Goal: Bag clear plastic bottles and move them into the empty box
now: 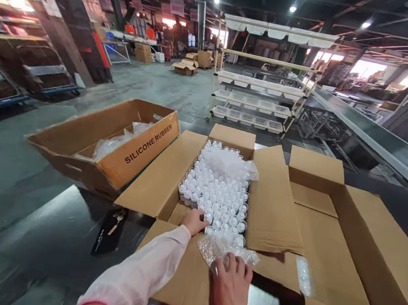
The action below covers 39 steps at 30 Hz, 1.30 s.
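Cardboard dominates: three open boxes sit on a dark table. The middle box (277, 207) holds dozens of small white-capped bottles (216, 191), too many to count, packed upright in rows running away from the person. The left hand (195, 221) reaches into the near-left corner, fingers curled around one bottle at the closest row. The right hand (230, 286) lies nearer the body, palm down, fingers spread, pressing a sheet of bubble wrap (228, 251) against the front flap. All remaining bottles lie just beyond and right of the left hand's hold. One box (136, 154) reads "SILICONE RUBBER"; one empty box (367, 255) stands right.
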Each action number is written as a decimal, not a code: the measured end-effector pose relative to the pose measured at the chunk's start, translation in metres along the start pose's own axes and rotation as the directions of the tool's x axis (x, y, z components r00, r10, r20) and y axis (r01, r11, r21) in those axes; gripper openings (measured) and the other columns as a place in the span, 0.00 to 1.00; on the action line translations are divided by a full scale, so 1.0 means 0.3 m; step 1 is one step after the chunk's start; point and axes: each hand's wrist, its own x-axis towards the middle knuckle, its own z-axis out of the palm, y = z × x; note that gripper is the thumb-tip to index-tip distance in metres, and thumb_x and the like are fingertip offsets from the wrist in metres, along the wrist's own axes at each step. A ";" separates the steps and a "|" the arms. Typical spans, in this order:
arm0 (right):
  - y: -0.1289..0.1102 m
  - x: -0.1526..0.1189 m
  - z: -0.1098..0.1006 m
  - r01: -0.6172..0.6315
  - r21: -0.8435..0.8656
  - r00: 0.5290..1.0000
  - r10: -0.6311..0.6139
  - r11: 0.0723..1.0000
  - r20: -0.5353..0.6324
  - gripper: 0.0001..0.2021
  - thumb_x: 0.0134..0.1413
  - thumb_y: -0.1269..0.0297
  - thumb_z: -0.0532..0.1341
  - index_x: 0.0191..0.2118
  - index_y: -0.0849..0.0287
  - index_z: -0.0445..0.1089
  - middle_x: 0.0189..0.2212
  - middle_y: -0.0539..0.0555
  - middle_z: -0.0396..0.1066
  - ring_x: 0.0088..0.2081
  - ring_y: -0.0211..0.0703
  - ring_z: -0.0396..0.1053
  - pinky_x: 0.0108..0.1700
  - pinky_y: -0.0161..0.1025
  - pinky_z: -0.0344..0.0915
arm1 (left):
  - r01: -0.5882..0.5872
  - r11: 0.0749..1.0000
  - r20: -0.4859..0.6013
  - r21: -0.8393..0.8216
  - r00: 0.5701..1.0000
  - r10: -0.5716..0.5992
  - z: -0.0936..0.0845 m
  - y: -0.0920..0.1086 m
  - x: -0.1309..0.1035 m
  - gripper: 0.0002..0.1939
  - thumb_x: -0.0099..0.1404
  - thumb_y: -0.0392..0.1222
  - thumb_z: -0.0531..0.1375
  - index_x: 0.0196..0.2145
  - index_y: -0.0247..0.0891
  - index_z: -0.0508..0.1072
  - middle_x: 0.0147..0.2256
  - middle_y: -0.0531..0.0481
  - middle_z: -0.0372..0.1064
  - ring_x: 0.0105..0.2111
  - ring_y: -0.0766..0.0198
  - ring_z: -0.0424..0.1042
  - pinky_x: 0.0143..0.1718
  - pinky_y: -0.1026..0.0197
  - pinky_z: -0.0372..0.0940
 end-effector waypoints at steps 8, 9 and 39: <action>0.014 0.024 0.058 0.021 0.113 0.973 -0.046 0.993 0.227 0.06 0.55 0.69 0.59 0.38 0.59 0.72 0.36 0.58 0.73 0.40 0.51 0.70 0.39 0.43 0.61 | 0.032 0.811 -0.043 -0.584 0.997 -0.071 -0.194 0.074 -0.156 0.26 0.59 0.67 0.45 0.37 0.40 0.60 0.33 0.48 0.69 0.33 0.62 0.72 0.31 0.60 0.66; 0.015 0.029 0.045 0.002 0.108 0.972 -0.028 0.994 0.234 0.08 0.56 0.73 0.56 0.37 0.60 0.73 0.35 0.59 0.73 0.39 0.50 0.71 0.38 0.41 0.61 | 0.089 0.765 0.021 -0.637 0.995 -0.098 -0.207 0.086 -0.191 0.28 0.58 0.69 0.46 0.36 0.39 0.61 0.31 0.49 0.69 0.29 0.62 0.72 0.29 0.60 0.66; 0.056 -0.075 -0.032 0.191 0.587 0.945 0.014 0.786 -0.327 0.17 0.54 0.76 0.52 0.48 0.58 0.69 0.36 0.57 0.70 0.38 0.46 0.68 0.40 0.42 0.69 | 0.587 0.552 0.699 -0.592 0.715 -0.012 0.016 0.063 -0.454 0.23 0.48 0.36 0.65 0.44 0.39 0.68 0.30 0.51 0.73 0.23 0.65 0.71 0.24 0.65 0.60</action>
